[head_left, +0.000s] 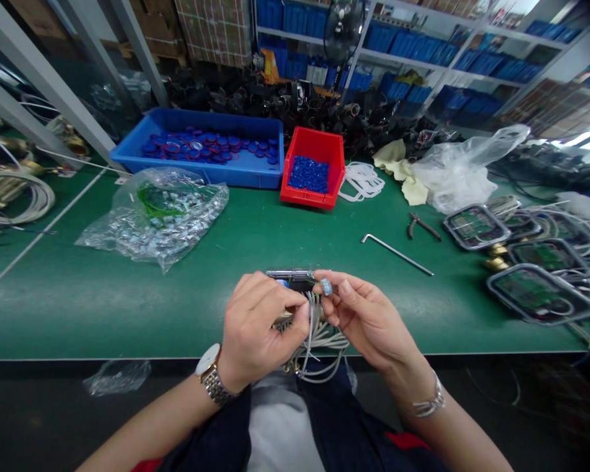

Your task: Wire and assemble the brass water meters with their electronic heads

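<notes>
My left hand [263,321] pinches at the top of a bundle of pale grey cables [319,337] near the front edge of the table. Thumb and forefinger are pressed together on a thin cable or wire. My right hand [364,311] holds a small translucent light-blue connector [326,286] between its fingers, just right of the left fingertips. Behind both hands lies a device with a clear-rimmed housing [290,274], mostly covered by the hands. The cables hang from it over the table edge toward my lap.
Beyond the hands stand a blue tray [196,172] of blue discs and a red bin [311,196] of small blue parts. A clear bag [152,219] of connectors lies left. A hex key [398,254], pliers [424,227] and several housed circuit boards [541,293] lie right.
</notes>
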A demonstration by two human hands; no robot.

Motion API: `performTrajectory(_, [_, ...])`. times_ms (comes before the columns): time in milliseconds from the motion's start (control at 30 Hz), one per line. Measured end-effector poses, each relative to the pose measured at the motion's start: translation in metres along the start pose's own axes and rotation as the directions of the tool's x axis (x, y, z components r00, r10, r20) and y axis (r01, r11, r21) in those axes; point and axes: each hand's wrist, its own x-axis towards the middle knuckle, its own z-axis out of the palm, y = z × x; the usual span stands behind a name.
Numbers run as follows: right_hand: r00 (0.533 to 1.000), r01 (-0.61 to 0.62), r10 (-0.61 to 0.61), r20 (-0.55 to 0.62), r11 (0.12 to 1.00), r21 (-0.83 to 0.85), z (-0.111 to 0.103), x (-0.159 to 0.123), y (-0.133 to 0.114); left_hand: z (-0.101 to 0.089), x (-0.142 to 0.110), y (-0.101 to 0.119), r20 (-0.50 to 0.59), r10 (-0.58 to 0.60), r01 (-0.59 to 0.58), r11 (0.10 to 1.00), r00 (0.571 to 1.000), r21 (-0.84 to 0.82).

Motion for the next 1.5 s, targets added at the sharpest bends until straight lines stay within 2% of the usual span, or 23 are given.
performTrajectory(467, [0.999, 0.031, -0.029, 0.027, 0.999, -0.042, 0.0000, -0.0023, 0.0017, 0.0027, -0.0008, -0.0011, -0.027, 0.039, -0.039, 0.999, 0.999, 0.028])
performTrajectory(767, [0.998, 0.055, -0.052, 0.029, 0.993, -0.106, 0.0001, -0.0052, 0.0042, 0.0033, -0.0013, -0.0006, -0.006, 0.050, -0.050, 0.998, 0.999, 0.043])
performTrajectory(1300, [0.996, 0.090, -0.087, 0.027, 0.985, -0.145, -0.0020, -0.0035, 0.0083, 0.0032, -0.0011, 0.0012, 0.014, -0.020, 0.020, 1.000, 1.000, -0.020])
performTrajectory(1500, [0.996, 0.087, -0.090, -0.018, 0.988, -0.127, -0.0016, -0.0037, 0.0056, 0.0025, -0.0030, -0.0010, -0.002, -0.038, 0.038, 0.999, 0.999, -0.032])
